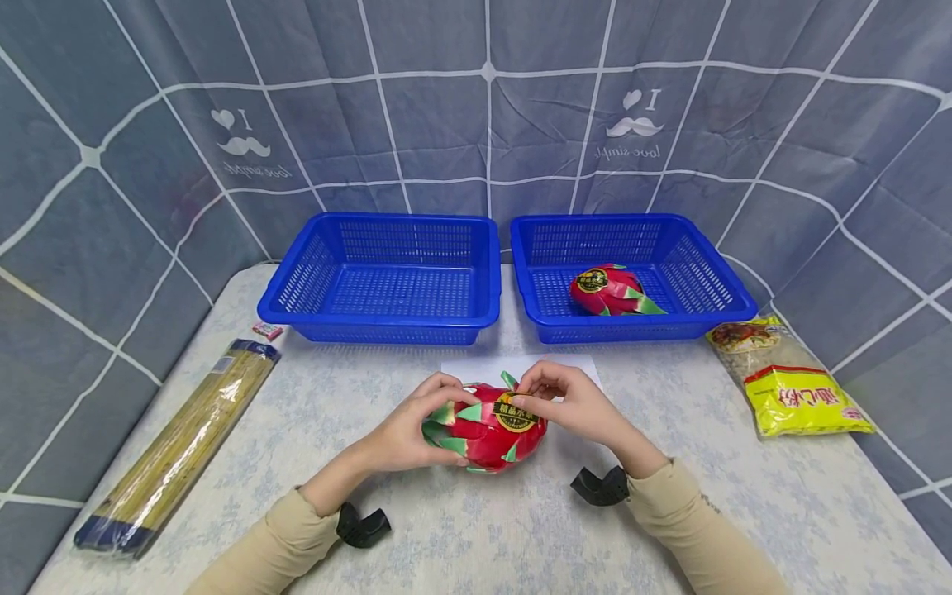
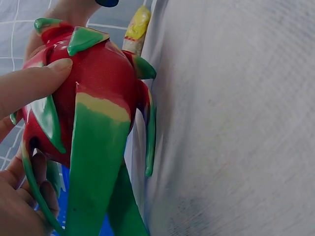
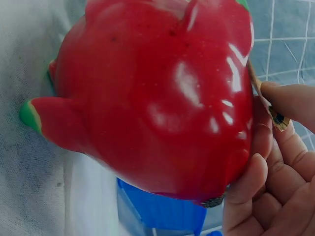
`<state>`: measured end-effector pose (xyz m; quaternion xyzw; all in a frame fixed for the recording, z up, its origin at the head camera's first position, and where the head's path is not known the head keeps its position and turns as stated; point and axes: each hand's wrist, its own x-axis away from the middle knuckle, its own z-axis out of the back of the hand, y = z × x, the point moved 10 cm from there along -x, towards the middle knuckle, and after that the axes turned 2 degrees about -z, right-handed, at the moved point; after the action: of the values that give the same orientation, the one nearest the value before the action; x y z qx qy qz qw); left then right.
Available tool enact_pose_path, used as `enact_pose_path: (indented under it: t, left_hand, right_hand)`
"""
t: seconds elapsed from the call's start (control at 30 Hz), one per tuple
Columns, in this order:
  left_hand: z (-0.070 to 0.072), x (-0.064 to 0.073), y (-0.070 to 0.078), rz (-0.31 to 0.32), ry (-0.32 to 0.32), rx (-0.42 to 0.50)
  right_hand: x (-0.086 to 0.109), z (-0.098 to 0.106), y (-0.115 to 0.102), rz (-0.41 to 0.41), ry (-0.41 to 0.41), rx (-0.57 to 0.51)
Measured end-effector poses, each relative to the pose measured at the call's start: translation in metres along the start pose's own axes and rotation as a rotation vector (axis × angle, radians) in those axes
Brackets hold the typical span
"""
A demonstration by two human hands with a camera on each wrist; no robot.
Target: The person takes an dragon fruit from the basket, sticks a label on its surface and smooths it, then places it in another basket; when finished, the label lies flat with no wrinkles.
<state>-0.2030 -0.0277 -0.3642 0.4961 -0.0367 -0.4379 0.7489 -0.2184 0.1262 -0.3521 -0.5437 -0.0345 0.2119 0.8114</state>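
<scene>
A red dragon fruit [image 1: 483, 438] with green-tipped scales lies on the table in the middle of the head view. My left hand [image 1: 409, 426] grips it from the left, with the thumb [image 2: 37, 86] against its skin in the left wrist view. A black and gold round sticker [image 1: 516, 416] sits on its upper right side. Between thumb and fingers, my right hand [image 1: 568, 405] pinches the sticker's edge; in the right wrist view, that sticker edge [image 3: 275, 117] stands away from the skin. Part of a white sheet of paper [image 1: 461, 366] shows behind the fruit.
Two blue baskets stand at the back: the left basket [image 1: 405, 330] and the right basket [image 1: 632, 332], which holds another stickered dragon fruit [image 1: 613, 291]. Bagged noodles [image 1: 182, 442] and a small pink packet [image 1: 267, 330] lie left, a yellow food bag [image 1: 799, 397] right.
</scene>
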Motion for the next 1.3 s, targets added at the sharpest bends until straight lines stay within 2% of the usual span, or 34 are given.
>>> enact_pose_path:
  t: [0.2,0.33,0.5,0.6,0.67,0.83,1.1,1.2,1.3]
  left_hand:
    - [0.005,-0.004,0.025,-0.027,-0.012,-0.017]
    - [0.006,-0.004,0.028,-0.039,-0.015,-0.025]
    - [0.008,-0.004,0.03,-0.046,-0.012,-0.038]
    - [0.008,-0.005,0.03,-0.04,-0.013,-0.04]
    - [0.009,-0.005,0.03,-0.031,-0.016,-0.035]
    - [0.008,-0.005,0.025,-0.021,-0.02,-0.024]
    - [0.001,0.001,-0.009,0.009,-0.019,-0.039]
    - [0.004,0.001,-0.008,0.004,-0.027,-0.112]
    - [0.009,0.0,0.0,-0.011,-0.028,-0.217]
  right_hand:
    - [0.003,-0.002,-0.007,0.036,0.043,0.075]
    - [0.005,-0.002,-0.013,0.058,0.082,0.146]
    - [0.009,0.007,-0.022,0.061,0.201,0.34]
    - [0.01,0.01,-0.025,0.072,0.248,0.4]
    - [0.009,0.008,-0.023,0.076,0.228,0.37]
    - [0.007,-0.003,-0.008,0.043,0.135,0.208]
    - [0.013,-0.016,0.008,0.043,0.042,0.031]
    - [0.014,-0.017,0.008,0.051,0.019,0.005]
    - [0.014,-0.018,0.007,0.059,0.016,0.017]
